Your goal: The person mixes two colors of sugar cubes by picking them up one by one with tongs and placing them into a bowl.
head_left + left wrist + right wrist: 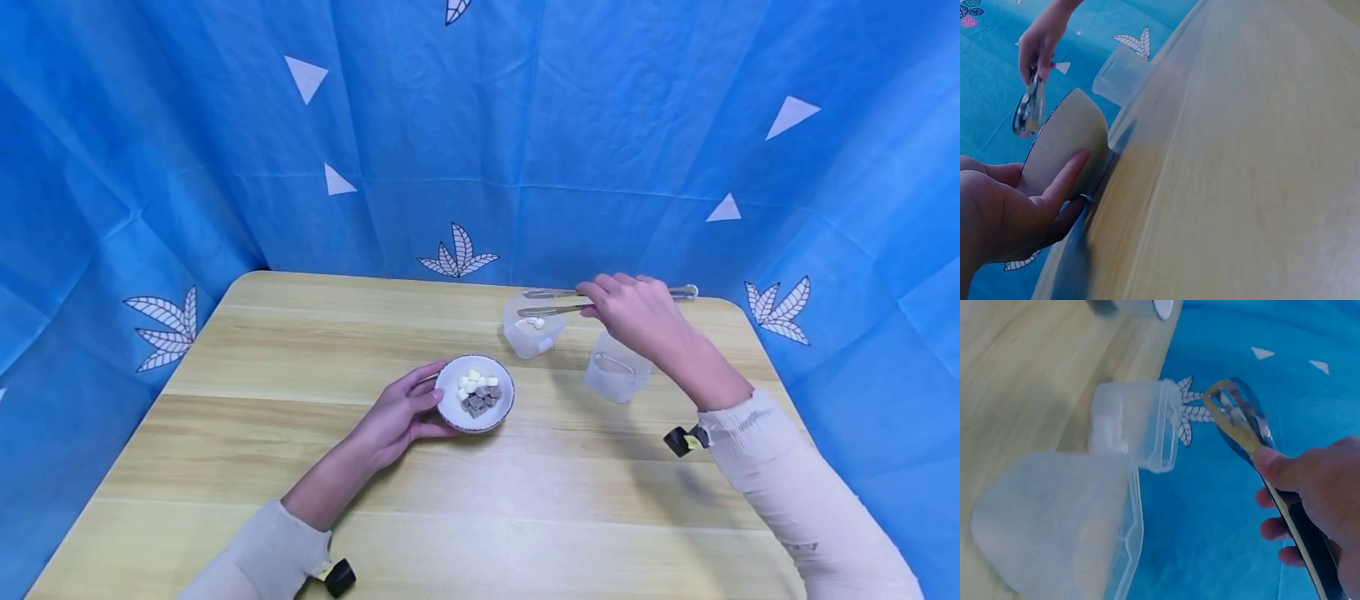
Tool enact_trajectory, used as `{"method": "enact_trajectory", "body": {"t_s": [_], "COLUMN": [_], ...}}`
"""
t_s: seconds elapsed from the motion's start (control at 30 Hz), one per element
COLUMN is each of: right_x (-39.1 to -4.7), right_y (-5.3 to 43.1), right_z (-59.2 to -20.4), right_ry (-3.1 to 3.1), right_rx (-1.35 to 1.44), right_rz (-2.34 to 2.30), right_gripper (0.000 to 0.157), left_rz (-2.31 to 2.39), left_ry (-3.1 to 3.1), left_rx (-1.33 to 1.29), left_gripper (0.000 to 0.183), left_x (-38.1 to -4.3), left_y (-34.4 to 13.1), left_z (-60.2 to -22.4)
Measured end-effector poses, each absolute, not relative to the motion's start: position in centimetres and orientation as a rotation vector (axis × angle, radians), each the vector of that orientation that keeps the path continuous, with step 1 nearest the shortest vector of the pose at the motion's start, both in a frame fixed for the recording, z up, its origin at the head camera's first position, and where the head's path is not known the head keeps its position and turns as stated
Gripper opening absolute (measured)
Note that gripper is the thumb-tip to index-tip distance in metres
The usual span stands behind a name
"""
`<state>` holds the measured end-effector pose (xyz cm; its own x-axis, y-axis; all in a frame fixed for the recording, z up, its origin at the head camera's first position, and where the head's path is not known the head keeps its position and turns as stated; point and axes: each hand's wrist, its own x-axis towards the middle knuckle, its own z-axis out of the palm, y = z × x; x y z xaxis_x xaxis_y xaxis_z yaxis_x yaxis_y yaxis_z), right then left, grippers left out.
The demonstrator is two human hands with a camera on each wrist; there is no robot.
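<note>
My left hand (401, 415) holds a small white bowl (498, 417) with a dark rim, thumb at the rim and fingers against its outside. Inside lie several white cubes (471, 383) and several brown cubes (480, 402), grouped side by side. My right hand (632, 312) grips metal tongs (551, 310) with loop-shaped ends. Their two arms stand apart, above a clear plastic container (517, 340) at the back. A few white pieces (536, 323) sit in that container. In the right wrist view the tongs (1244, 434) are seen beyond the container mouths.
A second clear plastic container (617, 387) stands on the wooden table (300, 433), in front and to the right of the first, below my right hand. Blue patterned cloth (615, 108) hangs behind the table's back edge and along both sides.
</note>
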<state>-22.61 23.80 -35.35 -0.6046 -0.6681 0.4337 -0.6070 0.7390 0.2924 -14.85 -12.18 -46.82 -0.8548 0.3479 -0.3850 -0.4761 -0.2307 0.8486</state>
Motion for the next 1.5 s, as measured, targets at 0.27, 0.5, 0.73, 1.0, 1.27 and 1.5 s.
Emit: {"method": "enact_trajectory", "body": {"t_s": [0.27, 0.5, 0.73, 1.0, 1.27, 1.5], "right_x": [-24.3, -25.4, -26.4, -26.8, -27.1, -27.1], "right_y": [23.1, 22.0, 21.0, 20.1, 19.5, 19.0], "right_z": [-35.5, -36.0, -36.3, -36.4, -37.0, -37.7], "right_ry": [-2.343, -2.224, -2.205, -2.247, -2.205, -2.196], "right_rx": [0.987, 1.038, 1.103, 1.152, 1.167, 1.184], "right_rz": [-0.404, -0.540, -0.654, -0.831, -0.906, -0.970], "right_gripper": [0.019, 0.025, 0.023, 0.019, 0.019, 0.018], "left_rz": [2.120, 2.122, 2.127, 2.117, 2.111, 2.110], "left_ry": [1.520, 1.507, 1.508, 1.505, 1.510, 1.516], "left_rx": [-0.141, -0.124, -0.143, -0.172, -0.168, -0.173], "left_gripper": [0.060, 0.061, 0.060, 0.059, 0.059, 0.059], "left_x": [-14.8, -14.8, -14.9, -15.0, -14.9, -14.9], "left_y": [-12.3, -12.2, -12.1, -12.1, -12.2, -12.1], "left_z": [-46.9, -46.9, -46.9, -46.8, -46.9, -46.8]}}
